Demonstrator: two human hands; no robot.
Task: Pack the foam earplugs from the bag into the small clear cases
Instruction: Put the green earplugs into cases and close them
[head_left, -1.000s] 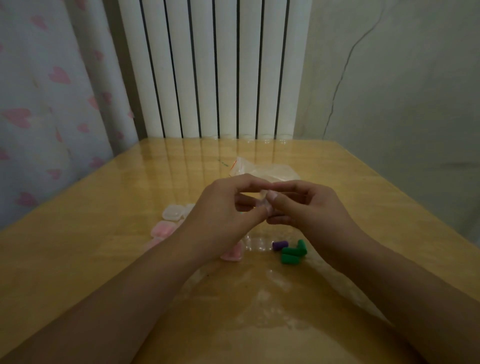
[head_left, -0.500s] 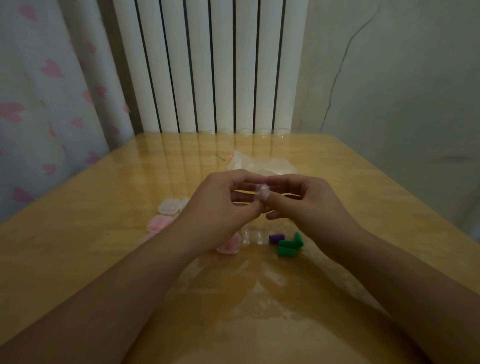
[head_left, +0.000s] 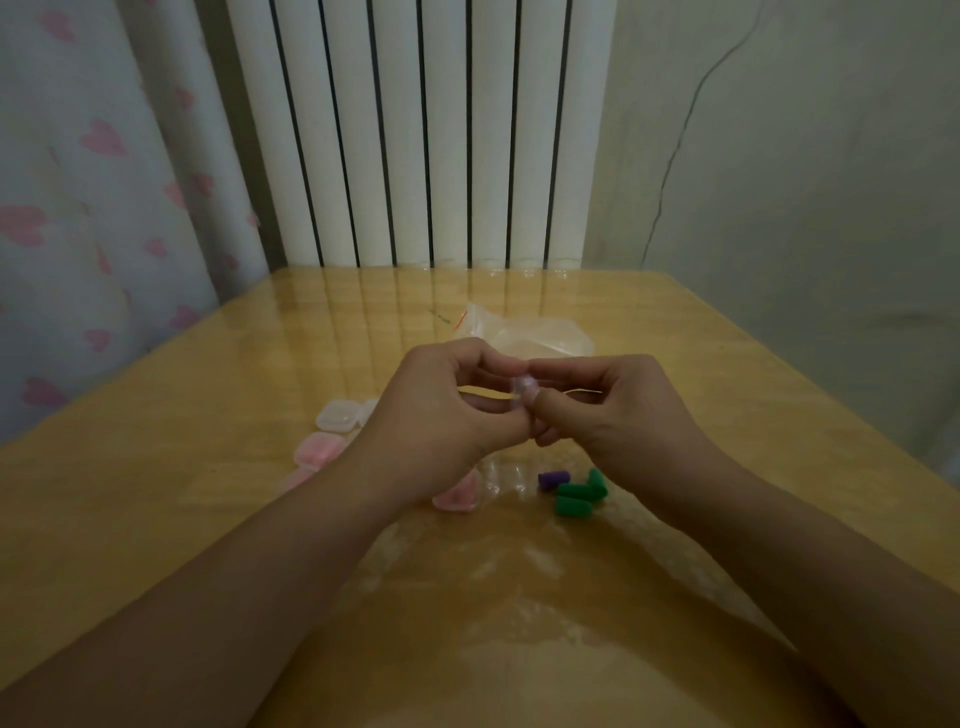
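- Head view, the grip: my left hand (head_left: 441, 415) and right hand (head_left: 618, 410) meet above the table (head_left: 208, 519), fingertips pinched narrow on one small clear case (head_left: 523, 387) held between them. It shows as a pale, faintly pink glint; whether its lid is open or snapped I cannot tell, nor what is inside.
- Head view, what looks done: to my left several cases lie on the table. One clear case (head_left: 338, 414) sits farthest back; just in front of it a pink-filled case (head_left: 319, 449) looks packed, and another pink-filled one (head_left: 457, 498) peeks out beneath my left wrist. I judge these finished, though my forearm hides part of the group.
- Head view, what is left: a purple earplug (head_left: 553, 479) and green earplugs (head_left: 579, 496) lie loose in a little cluster, touching one another, just below my right hand. They are not yet cased. The bag (head_left: 524, 332) lies beyond my hands, slumped and near flat; I cannot see if any plugs remain in it.
- Head view, materials: the earplugs are matte, stubby cylinders with rounded ends, soft-looking foam. The cases are small, rounded-square, glossy hard plastic. The bag is thin crinkled film with a red line at its mouth. The table is yellow wood under a shiny, reflective cover.
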